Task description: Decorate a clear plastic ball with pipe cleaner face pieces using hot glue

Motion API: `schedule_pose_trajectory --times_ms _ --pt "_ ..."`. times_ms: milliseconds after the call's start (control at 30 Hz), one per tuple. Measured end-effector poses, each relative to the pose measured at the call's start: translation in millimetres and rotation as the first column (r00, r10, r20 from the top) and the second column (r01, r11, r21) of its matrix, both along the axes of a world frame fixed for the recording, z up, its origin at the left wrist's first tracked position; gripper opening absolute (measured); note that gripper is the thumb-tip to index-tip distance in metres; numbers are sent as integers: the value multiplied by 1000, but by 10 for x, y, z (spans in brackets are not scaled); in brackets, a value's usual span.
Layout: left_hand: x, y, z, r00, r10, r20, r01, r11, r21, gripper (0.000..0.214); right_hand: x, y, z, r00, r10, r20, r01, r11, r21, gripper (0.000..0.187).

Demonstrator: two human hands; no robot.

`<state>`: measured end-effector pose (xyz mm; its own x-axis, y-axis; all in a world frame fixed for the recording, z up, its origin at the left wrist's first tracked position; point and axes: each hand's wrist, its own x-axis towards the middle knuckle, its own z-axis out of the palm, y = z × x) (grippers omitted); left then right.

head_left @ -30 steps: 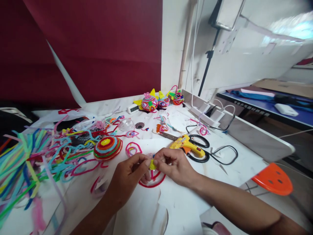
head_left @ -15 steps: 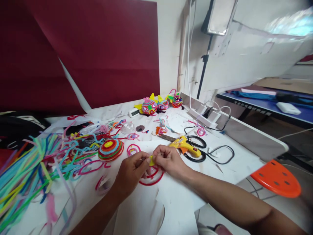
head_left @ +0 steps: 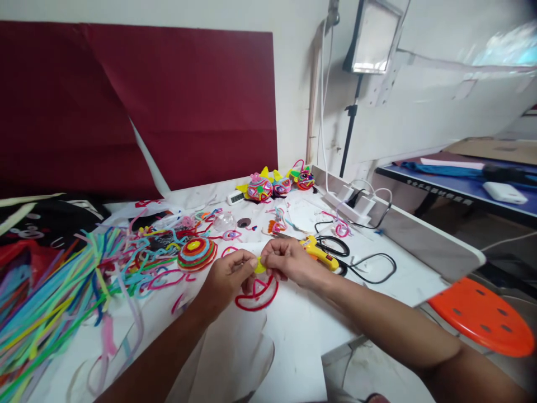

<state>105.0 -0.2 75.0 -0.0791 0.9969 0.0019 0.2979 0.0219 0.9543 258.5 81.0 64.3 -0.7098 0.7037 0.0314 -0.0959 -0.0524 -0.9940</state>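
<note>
My left hand [head_left: 229, 278] and my right hand [head_left: 287, 261] meet above the white table [head_left: 377, 285], both pinching a small yellow piece [head_left: 259, 266] between fingertips. Right under them lies a red pipe-cleaner loop [head_left: 257, 295] with pink strands inside. A coiled dome of red, blue and yellow pipe cleaners [head_left: 196, 253] sits just left of my left hand. A yellow glue gun [head_left: 319, 252] lies just beyond my right hand, next to black-handled scissors [head_left: 335, 246].
A big heap of loose coloured pipe cleaners [head_left: 54, 296] covers the table's left side. Three finished colourful figures [head_left: 279, 184] stand at the back by a small white clock [head_left: 235, 197]. A power strip with cables [head_left: 352, 202] lines the right edge. An orange stool [head_left: 486, 316] stands at right.
My hands stay together on the yellow piece, shifted slightly up in view. The camera has tilted up and back, showing more wall and more of the pipe-cleaner heap.
</note>
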Motion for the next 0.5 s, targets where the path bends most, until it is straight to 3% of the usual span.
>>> schedule_pose_trajectory --times_ms 100,400,500 --pt "54 13 45 995 14 94 -13 1000 -9 26 6 11 30 1000 -16 -16 16 1000 19 8" --pt "133 106 92 986 36 -162 -26 998 63 24 99 121 31 999 33 -25 -32 999 11 14" --pt "267 95 228 944 205 -260 -136 956 259 23 204 175 83 999 -18 -37 18 1000 13 15"
